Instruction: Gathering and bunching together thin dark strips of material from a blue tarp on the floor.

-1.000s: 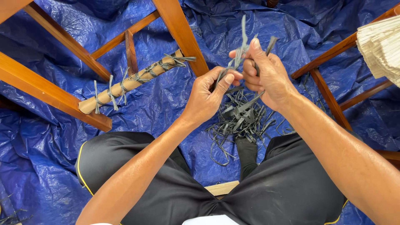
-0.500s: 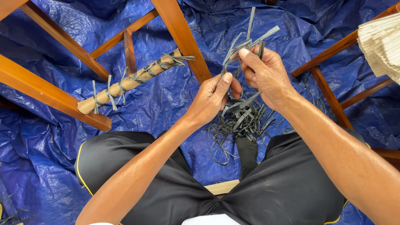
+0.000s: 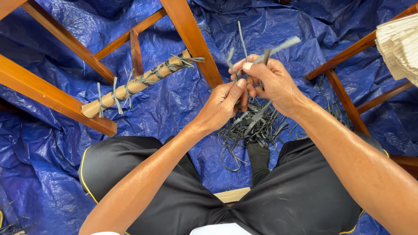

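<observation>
Pinching thin grey flat strips (image 3: 244,52), both hands meet just above the loose tangled pile of grey strips (image 3: 254,126) on the crinkled blue plastic tarp (image 3: 174,109). Left hand (image 3: 222,104) has its fingers closed on the strips' lower part; right hand (image 3: 270,80) curls tight around them higher up. Left of the pile lies a pale wooden rod wrapped with grey ties (image 3: 135,85), between reddish-brown wooden frame legs (image 3: 191,39)

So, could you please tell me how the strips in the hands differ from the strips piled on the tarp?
The held strips are few and stick upward, pinched between the left hand and right hand. The piled strips are many, tangled and lying flat on the blue tarp, untouched. The held ones fan apart at their tips; the pile is a loose heap. Both look like thin grey flat bands.
</observation>
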